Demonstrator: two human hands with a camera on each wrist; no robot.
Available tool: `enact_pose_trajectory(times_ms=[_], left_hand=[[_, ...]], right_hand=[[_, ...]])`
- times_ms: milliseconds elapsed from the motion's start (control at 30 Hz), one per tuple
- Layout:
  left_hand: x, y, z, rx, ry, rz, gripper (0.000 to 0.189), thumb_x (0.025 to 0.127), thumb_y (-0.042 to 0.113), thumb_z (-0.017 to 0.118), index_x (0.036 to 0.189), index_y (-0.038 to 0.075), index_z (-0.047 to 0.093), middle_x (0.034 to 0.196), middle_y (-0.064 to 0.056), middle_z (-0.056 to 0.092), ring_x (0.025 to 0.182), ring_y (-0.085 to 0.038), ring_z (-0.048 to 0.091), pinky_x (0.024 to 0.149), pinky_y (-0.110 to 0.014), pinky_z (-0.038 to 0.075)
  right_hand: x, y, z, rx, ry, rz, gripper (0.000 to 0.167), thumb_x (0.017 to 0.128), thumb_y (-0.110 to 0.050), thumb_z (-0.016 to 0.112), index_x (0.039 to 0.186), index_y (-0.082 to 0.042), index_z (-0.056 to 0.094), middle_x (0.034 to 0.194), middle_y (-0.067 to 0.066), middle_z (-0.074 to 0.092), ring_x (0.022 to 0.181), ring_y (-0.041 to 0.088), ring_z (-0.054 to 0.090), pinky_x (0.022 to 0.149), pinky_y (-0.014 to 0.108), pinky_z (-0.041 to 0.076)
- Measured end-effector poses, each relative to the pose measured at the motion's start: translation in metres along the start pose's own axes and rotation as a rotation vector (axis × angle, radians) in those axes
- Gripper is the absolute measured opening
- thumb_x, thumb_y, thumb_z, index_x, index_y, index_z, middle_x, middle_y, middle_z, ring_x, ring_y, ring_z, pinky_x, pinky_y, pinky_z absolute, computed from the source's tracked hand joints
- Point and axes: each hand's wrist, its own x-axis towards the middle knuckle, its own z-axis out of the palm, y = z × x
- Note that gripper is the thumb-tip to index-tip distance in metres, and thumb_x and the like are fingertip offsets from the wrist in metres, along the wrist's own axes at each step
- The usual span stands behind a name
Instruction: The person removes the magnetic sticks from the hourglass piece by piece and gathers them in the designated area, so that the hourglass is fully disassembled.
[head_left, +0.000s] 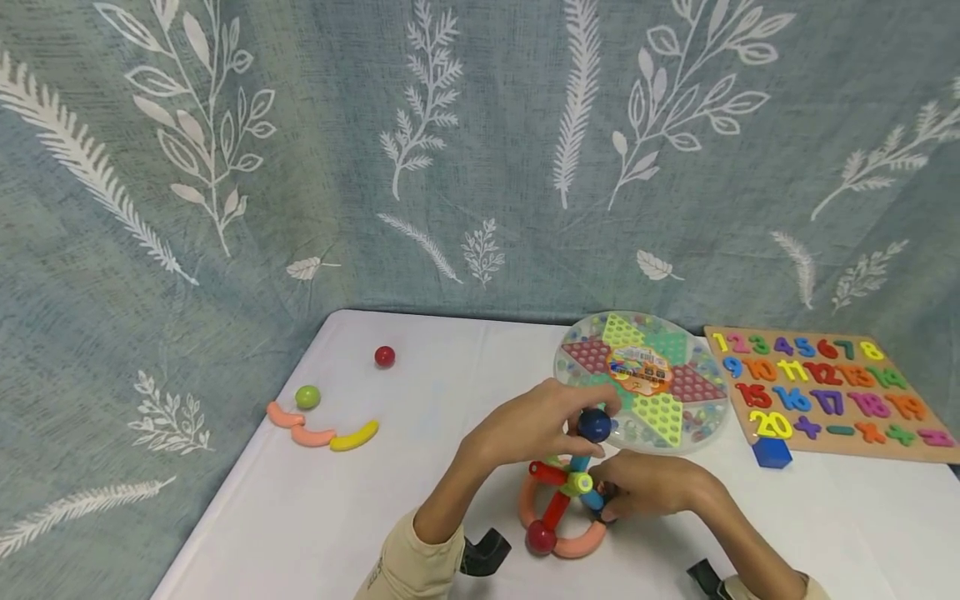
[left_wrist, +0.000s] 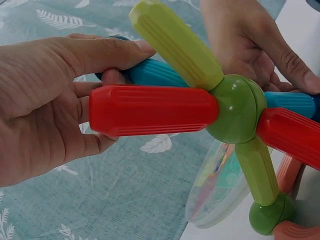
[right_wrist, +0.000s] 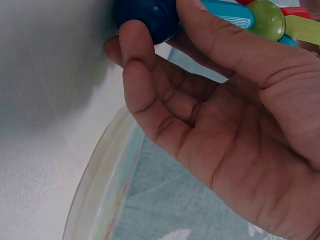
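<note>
A construction-toy structure of coloured rods and balls stands between both hands. Its green hub ball (left_wrist: 237, 110) joins red rods (left_wrist: 155, 110), yellow-green rods (left_wrist: 175, 42) and blue rods. Below, curved salmon-coloured pieces (head_left: 581, 544) and a red ball (head_left: 542, 537) form part of a ring. My left hand (head_left: 525, 423) grips the upper end, where a dark blue ball (head_left: 595, 425) tops a blue rod. Low on the right, my right hand (head_left: 660, 485) pinches another dark blue ball (right_wrist: 145, 20) at the end of a blue rod.
Behind the hands lies a round Chinese checkers board (head_left: 693, 387). To its right are a wooden number board (head_left: 832, 392) and a blue block (head_left: 772, 452). On the left lie a red ball (head_left: 385, 357), a green ball (head_left: 307, 397), salmon curved pieces (head_left: 313, 437) and a yellow curved piece (head_left: 355, 437).
</note>
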Motion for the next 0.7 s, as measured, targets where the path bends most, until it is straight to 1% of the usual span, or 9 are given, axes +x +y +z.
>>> enact_pose_trajectory(times_ms=[133, 167, 233, 333, 400, 467, 533, 600, 700], left_hand=[[0.000, 0.000, 0.001, 0.012, 0.016, -0.004, 0.040, 0.094, 0.018, 0.079, 0.129, 0.012, 0.060, 0.109, -0.007, 0.075, 0.082, -0.005, 0.067, 0.072, -0.012, 0.051], [0.000, -0.001, 0.001, 0.013, 0.020, -0.003, 0.041, 0.094, 0.018, 0.079, 0.130, 0.012, 0.059, 0.108, -0.007, 0.076, 0.082, -0.006, 0.067, 0.072, -0.012, 0.051], [0.000, -0.001, 0.002, 0.013, 0.030, -0.004, 0.044, 0.093, 0.019, 0.079, 0.132, 0.012, 0.059, 0.107, -0.007, 0.076, 0.081, -0.005, 0.067, 0.072, -0.012, 0.050], [-0.001, -0.001, 0.001, 0.005, 0.037, -0.012, 0.045, 0.093, 0.022, 0.079, 0.132, 0.014, 0.058, 0.104, -0.005, 0.075, 0.079, -0.004, 0.065, 0.070, -0.013, 0.049], [-0.002, -0.001, 0.000, -0.003, 0.048, -0.025, 0.047, 0.093, 0.024, 0.079, 0.134, 0.014, 0.058, 0.109, -0.004, 0.075, 0.083, -0.003, 0.064, 0.074, -0.015, 0.051], [-0.003, -0.001, -0.001, -0.002, 0.065, -0.025, 0.047, 0.093, 0.025, 0.079, 0.133, 0.014, 0.059, 0.116, -0.003, 0.072, 0.089, -0.004, 0.064, 0.080, -0.018, 0.054], [-0.004, -0.001, -0.002, 0.010, 0.093, -0.020, 0.047, 0.092, 0.026, 0.079, 0.133, 0.013, 0.061, 0.122, -0.003, 0.069, 0.095, -0.007, 0.063, 0.085, -0.021, 0.055], [-0.007, -0.003, -0.004, 0.031, 0.131, -0.013, 0.045, 0.092, 0.028, 0.079, 0.131, 0.013, 0.062, 0.122, -0.003, 0.066, 0.099, -0.010, 0.063, 0.089, -0.024, 0.055], [-0.013, -0.007, -0.010, 0.072, 0.197, -0.040, 0.043, 0.092, 0.032, 0.079, 0.129, 0.015, 0.065, 0.118, -0.003, 0.062, 0.099, -0.014, 0.062, 0.085, -0.025, 0.053]], right_hand=[[-0.002, -0.010, -0.002, -0.018, 0.009, -0.001, 0.016, 0.095, -0.035, 0.077, 0.107, -0.029, 0.068, 0.087, -0.018, 0.068, 0.072, -0.002, 0.059, 0.066, 0.021, 0.053], [-0.002, -0.010, -0.002, -0.023, 0.009, -0.011, 0.016, 0.095, -0.034, 0.076, 0.108, -0.029, 0.068, 0.088, -0.019, 0.068, 0.073, -0.003, 0.059, 0.066, 0.021, 0.053], [-0.003, -0.010, -0.003, -0.008, 0.000, -0.003, 0.017, 0.095, -0.038, 0.076, 0.108, -0.032, 0.068, 0.089, -0.020, 0.068, 0.073, -0.004, 0.059, 0.067, 0.021, 0.053], [-0.010, -0.049, -0.013, -0.024, 0.004, 0.021, 0.013, 0.096, -0.030, 0.075, 0.107, -0.026, 0.068, 0.088, -0.017, 0.068, 0.072, -0.004, 0.056, 0.067, 0.019, 0.051], [-0.016, -0.080, -0.022, -0.019, 0.002, 0.070, 0.011, 0.096, -0.024, 0.076, 0.105, -0.021, 0.069, 0.086, -0.014, 0.067, 0.071, -0.003, 0.054, 0.068, 0.019, 0.050], [-0.021, -0.112, -0.030, -0.032, 0.006, 0.108, 0.011, 0.094, -0.014, 0.076, 0.103, -0.014, 0.070, 0.084, -0.010, 0.067, 0.070, -0.002, 0.051, 0.068, 0.019, 0.048], [-0.022, -0.116, -0.030, -0.023, 0.002, 0.124, 0.011, 0.094, -0.014, 0.076, 0.103, -0.014, 0.070, 0.083, -0.010, 0.067, 0.070, -0.002, 0.051, 0.068, 0.018, 0.048], [-0.022, -0.116, -0.031, -0.016, 0.000, 0.129, 0.011, 0.094, -0.013, 0.076, 0.104, -0.013, 0.070, 0.083, -0.010, 0.067, 0.070, -0.001, 0.051, 0.068, 0.018, 0.048], [-0.023, -0.117, -0.032, -0.005, -0.001, 0.137, 0.013, 0.094, -0.012, 0.075, 0.106, -0.013, 0.071, 0.085, -0.010, 0.067, 0.071, -0.001, 0.052, 0.070, 0.018, 0.048]])
